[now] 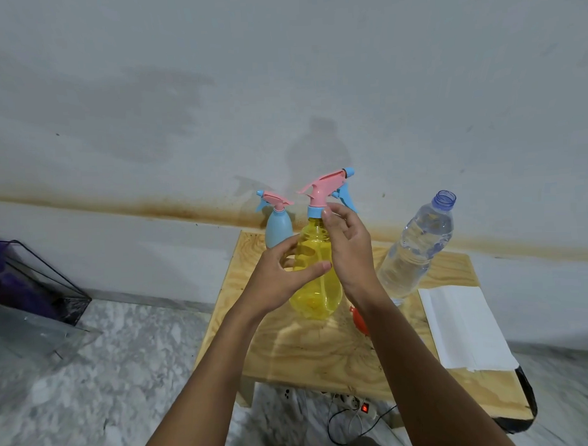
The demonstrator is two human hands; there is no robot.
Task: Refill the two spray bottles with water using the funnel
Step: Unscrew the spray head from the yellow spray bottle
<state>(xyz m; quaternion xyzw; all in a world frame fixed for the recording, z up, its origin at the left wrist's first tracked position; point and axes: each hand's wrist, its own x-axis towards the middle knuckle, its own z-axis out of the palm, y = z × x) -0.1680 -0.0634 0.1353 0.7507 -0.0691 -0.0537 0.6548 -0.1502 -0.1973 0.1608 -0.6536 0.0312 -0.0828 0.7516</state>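
Note:
A yellow see-through spray bottle (316, 288) with a pink and blue trigger head (328, 188) stands on the wooden table (310, 352). My left hand (281, 276) wraps its body from the left. The fingertips of my right hand (348, 244) rest at the blue collar under the trigger head. Behind it on the left stands a smaller light-blue spray bottle (278, 228) with its own pink head. An uncapped clear water bottle (417, 248) stands to the right. An orange funnel (358, 320) lies mostly hidden behind my right forearm.
A folded white cloth (463, 327) lies on the table's right side. The table stands against a stained wall. A power strip with cables (355, 406) lies on the marble floor below the front edge. A glass box (38, 298) sits on the floor at left.

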